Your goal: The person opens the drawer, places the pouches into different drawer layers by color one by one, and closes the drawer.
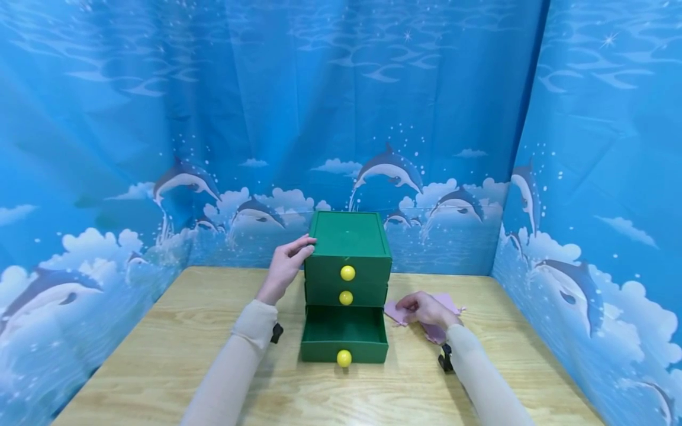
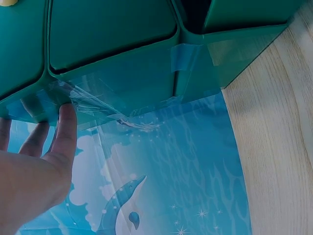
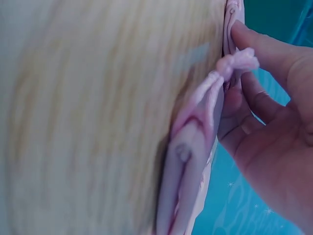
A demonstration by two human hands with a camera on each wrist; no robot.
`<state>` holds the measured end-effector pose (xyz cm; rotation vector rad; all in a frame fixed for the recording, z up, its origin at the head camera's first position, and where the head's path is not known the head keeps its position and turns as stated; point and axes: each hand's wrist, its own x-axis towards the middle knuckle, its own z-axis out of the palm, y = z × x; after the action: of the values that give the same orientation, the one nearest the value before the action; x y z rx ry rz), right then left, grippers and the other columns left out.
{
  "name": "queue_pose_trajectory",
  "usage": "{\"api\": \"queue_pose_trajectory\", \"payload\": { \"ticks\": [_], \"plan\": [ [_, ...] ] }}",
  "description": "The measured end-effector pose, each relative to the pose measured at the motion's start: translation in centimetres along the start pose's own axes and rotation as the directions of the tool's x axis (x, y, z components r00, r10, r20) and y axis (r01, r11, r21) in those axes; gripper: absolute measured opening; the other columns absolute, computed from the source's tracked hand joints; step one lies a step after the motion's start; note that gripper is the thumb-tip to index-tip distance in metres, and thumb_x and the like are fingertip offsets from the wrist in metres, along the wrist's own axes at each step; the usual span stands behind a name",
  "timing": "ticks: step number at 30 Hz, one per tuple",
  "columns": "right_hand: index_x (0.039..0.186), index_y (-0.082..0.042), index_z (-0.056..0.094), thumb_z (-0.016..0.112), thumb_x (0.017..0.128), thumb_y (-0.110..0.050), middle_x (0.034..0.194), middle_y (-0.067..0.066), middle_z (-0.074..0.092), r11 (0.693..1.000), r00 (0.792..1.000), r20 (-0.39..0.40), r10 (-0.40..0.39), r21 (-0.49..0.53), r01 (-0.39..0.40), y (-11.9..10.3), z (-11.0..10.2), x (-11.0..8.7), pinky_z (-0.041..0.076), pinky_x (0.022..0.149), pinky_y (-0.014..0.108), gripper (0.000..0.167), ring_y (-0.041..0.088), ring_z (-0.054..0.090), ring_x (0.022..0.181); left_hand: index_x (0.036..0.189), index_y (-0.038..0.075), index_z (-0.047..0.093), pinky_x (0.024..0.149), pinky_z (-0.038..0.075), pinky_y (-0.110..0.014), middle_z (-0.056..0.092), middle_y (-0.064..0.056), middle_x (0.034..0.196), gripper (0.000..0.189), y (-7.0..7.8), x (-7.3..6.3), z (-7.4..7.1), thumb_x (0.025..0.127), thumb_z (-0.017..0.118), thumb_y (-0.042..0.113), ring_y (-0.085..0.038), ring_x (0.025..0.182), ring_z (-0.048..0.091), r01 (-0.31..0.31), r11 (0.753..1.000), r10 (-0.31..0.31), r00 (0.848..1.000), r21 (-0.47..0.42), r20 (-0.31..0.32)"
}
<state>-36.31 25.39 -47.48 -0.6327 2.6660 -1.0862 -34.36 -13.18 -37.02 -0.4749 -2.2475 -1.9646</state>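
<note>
A green drawer cabinet (image 1: 348,236) with yellow round knobs stands on the table. Its bottom drawer (image 1: 343,352) is pulled out, and no contents show inside. My left hand (image 1: 288,263) rests its fingertips against the cabinet's upper left edge; in the left wrist view, extended fingers (image 2: 66,132) touch the side wall. Right of the drawer, my right hand (image 1: 426,309) pinches a pink drawstring pouch (image 1: 394,312) between thumb and fingers. The right wrist view has the thumb (image 3: 254,44) on the pouch fabric, with another pouch's knotted cord (image 3: 237,63) close by.
Beside and under the right hand lie more pink pouch fabric (image 1: 436,334) and cords. The cabinet stands on a light wooden table (image 1: 176,349). Blue dolphin-print curtains (image 1: 266,118) hang behind the table and along its sides. Clear tape (image 2: 186,58) crosses the cabinet's side.
</note>
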Motion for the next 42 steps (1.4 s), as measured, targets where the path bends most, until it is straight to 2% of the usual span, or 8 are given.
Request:
{"api": "queue_pose_trajectory", "payload": {
  "ticks": [8, 11, 15, 19, 25, 34, 42],
  "plan": [
    [0.114, -0.001, 0.071, 0.071, 0.084, 0.002, 0.113, 0.014, 0.071, 1.0, 1.0, -0.005, -0.027, -0.013, 0.027, 0.1, 0.1, 0.0, 0.051, 0.097, 0.048, 0.03, 0.032, 0.064, 0.108, 0.137, 0.007, 0.057, 0.116, 0.033, -0.048, 0.035, -0.007, 0.158, 0.039, 2.5, -1.4, 0.2, 0.102, 0.054, 0.024, -0.028, 0.146, 0.032, 0.011, 1.0, -0.011, 1.0, 0.013, 0.01],
    [0.115, -0.002, 0.07, 0.07, 0.086, -0.001, 0.114, 0.014, 0.07, 0.999, 0.999, -0.018, -0.042, -0.01, 0.042, 0.1, 0.0, -0.2, 0.053, 0.095, 0.046, 0.029, 0.03, 0.065, 0.107, 0.138, 0.006, 0.056, 0.116, 0.033, -0.049, 0.035, -0.007, 0.158, 0.039, 2.6, -1.5, 0.3, 0.102, 0.054, 0.023, -0.029, 0.146, 0.032, 0.009, 1.0, -0.009, 1.0, 0.006, 0.01],
    [0.12, -0.004, 0.067, 0.068, 0.089, -0.006, 0.115, 0.013, 0.07, 0.999, 0.998, -0.055, -0.004, 0.033, 0.006, -0.1, -0.4, -0.8, 0.056, 0.09, 0.04, 0.031, 0.027, 0.066, 0.105, 0.137, 0.007, 0.057, 0.116, 0.032, -0.048, 0.035, -0.007, 0.158, 0.039, 2.6, -1.5, 0.3, 0.102, 0.055, 0.023, -0.028, 0.146, 0.032, 0.014, 1.0, -0.014, 1.0, -0.01, 0.015],
    [0.121, -0.004, 0.066, 0.067, 0.091, -0.01, 0.115, 0.014, 0.07, 0.999, 0.997, -0.078, -0.001, 0.052, 0.005, -0.4, -0.9, -1.3, 0.057, 0.085, 0.037, 0.031, 0.026, 0.066, 0.104, 0.137, 0.007, 0.057, 0.117, 0.032, -0.048, 0.035, -0.006, 0.158, 0.039, 2.7, -1.6, 0.3, 0.101, 0.055, 0.024, -0.027, 0.146, 0.032, 0.014, 1.0, -0.013, 1.0, -0.008, 0.017],
    [0.115, -0.009, 0.071, 0.068, 0.091, -0.015, 0.111, 0.01, 0.072, 1.0, 0.991, -0.132, -0.015, 0.001, 0.016, -0.8, -1.6, -1.6, 0.056, 0.08, 0.033, 0.025, 0.019, 0.066, 0.094, 0.136, 0.007, 0.058, 0.116, 0.033, -0.048, 0.035, -0.008, 0.158, 0.039, 2.9, -1.6, 0.3, 0.101, 0.056, 0.024, -0.027, 0.145, 0.033, 0.014, 1.0, -0.014, 1.0, -0.008, 0.015],
    [0.109, -0.01, 0.074, 0.073, 0.088, -0.019, 0.11, 0.009, 0.071, 0.998, 0.978, -0.207, -0.013, 0.065, 0.027, -1.7, -2.6, -2.4, 0.052, 0.075, 0.029, 0.024, 0.017, 0.061, 0.089, 0.137, 0.006, 0.057, 0.116, 0.032, -0.048, 0.034, -0.01, 0.158, 0.04, 2.9, -1.5, 0.1, 0.101, 0.056, 0.025, -0.028, 0.145, 0.033, 0.004, 1.0, -0.004, 1.0, -0.005, 0.022],
    [0.101, -0.012, 0.076, 0.076, 0.085, -0.025, 0.106, 0.006, 0.072, 0.998, 0.981, -0.19, -0.041, 0.042, 0.05, -2.6, -3.2, -3.1, 0.048, 0.078, 0.03, 0.02, 0.015, 0.059, 0.091, 0.137, 0.006, 0.057, 0.117, 0.031, -0.048, 0.033, -0.01, 0.159, 0.041, 2.8, -1.5, 0.0, 0.101, 0.056, 0.025, -0.028, 0.146, 0.032, 0.002, 1.0, -0.002, 0.999, -0.003, 0.033]
  ]
}}
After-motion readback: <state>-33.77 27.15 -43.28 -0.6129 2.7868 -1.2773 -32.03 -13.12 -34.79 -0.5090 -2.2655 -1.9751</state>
